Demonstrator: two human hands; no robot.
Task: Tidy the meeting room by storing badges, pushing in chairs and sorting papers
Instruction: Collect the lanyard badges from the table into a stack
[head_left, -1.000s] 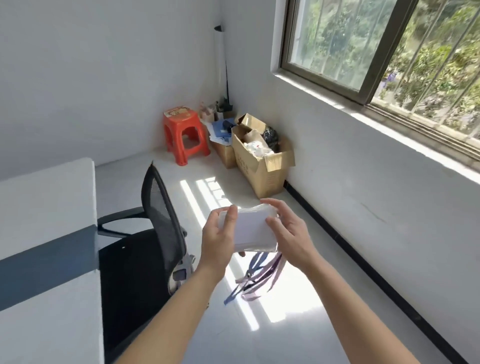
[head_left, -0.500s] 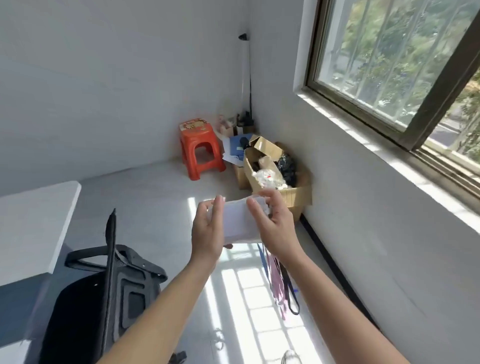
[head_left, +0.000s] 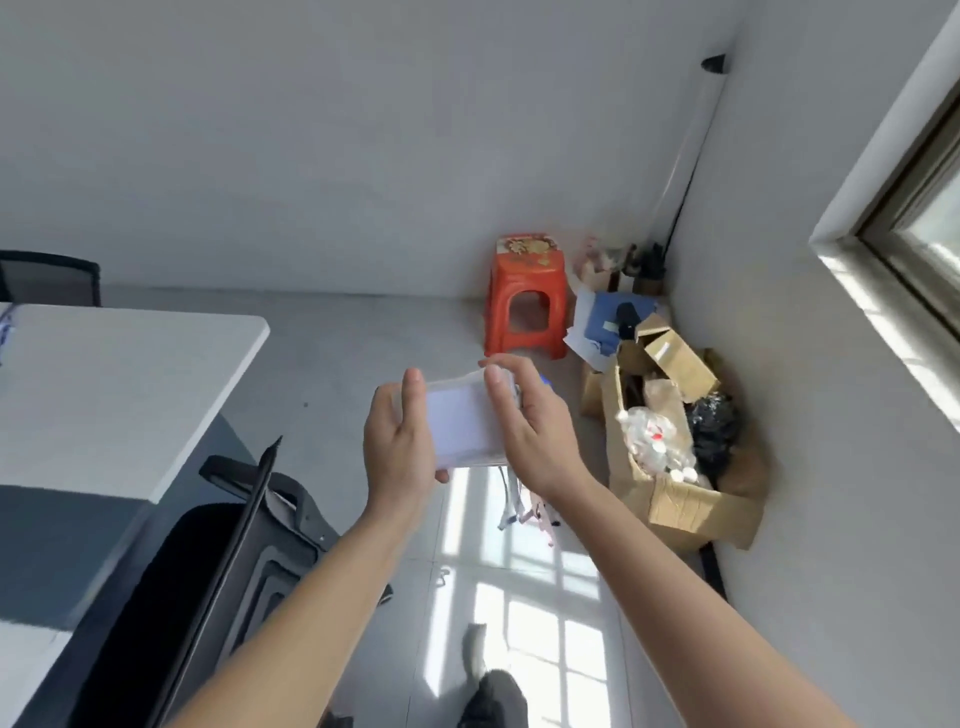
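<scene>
Moved: view swung left, table (head_left: 104, 395) now at nine o'clock. Item: badges (head_left: 460, 423), centre, gripped at both ends by my left hand (head_left: 400, 447) and right hand (head_left: 530, 421); lanyards (head_left: 511, 499) hang at six. Step: storing; next likely needs a container.

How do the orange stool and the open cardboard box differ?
The orange stool is bright plastic; the cardboard box is dull brown. The stool stands near the back wall; the box lies along the window wall. The box is open, with plastic bottles and a black bag in it; the stool has a patterned top. Both are on the floor, near the corner.
</scene>
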